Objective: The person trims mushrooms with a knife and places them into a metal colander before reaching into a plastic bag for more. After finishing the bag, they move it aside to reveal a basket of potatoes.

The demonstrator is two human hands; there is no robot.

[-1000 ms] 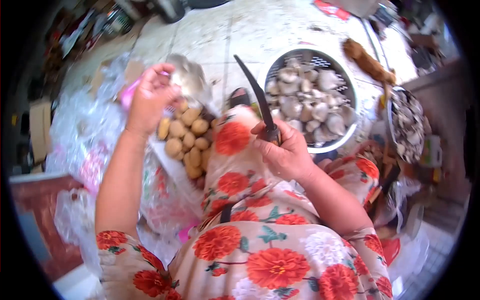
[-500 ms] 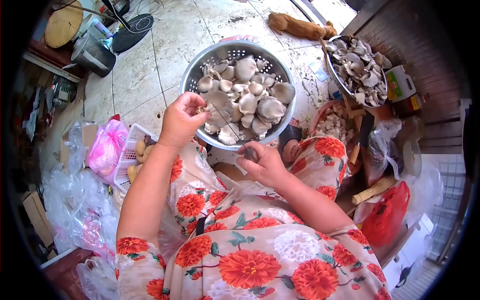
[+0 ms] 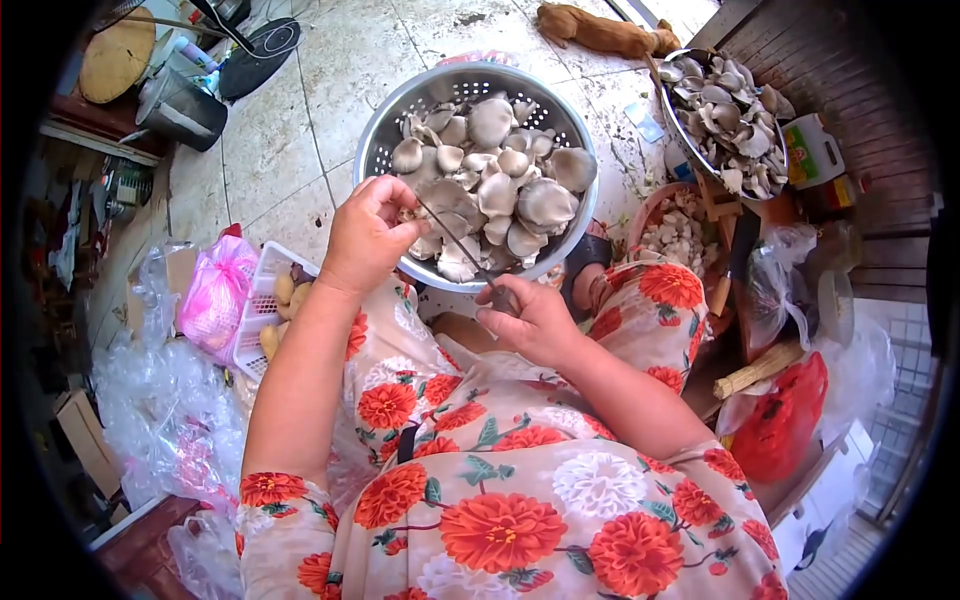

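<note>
My left hand (image 3: 372,228) is closed at the left side of a metal colander (image 3: 366,155), its thumb and fingers pinching the edge of a grey oyster mushroom (image 3: 450,203). In front of the colander's near rim, my right hand (image 3: 535,322) is wrapped round the dark handle of a thin knife (image 3: 447,232). The narrow blade slants up and left across the mushrooms, its tip close to my left fingers. Several grey-capped oyster mushrooms (image 3: 546,203) fill the colander, some cap up, others showing pale stems.
A second pan of mushrooms (image 3: 728,125) stands at the right, with a basin of pale pieces (image 3: 682,232) below it. A brown dog (image 3: 600,30) lies on the tiles. On the left are a white basket (image 3: 252,335), a pink bag (image 3: 213,285) and clear plastic bags (image 3: 165,410).
My right hand has turned slightly, so more of the knife blade shows. My left hand stays nearly in place. The view has shifted a little.
</note>
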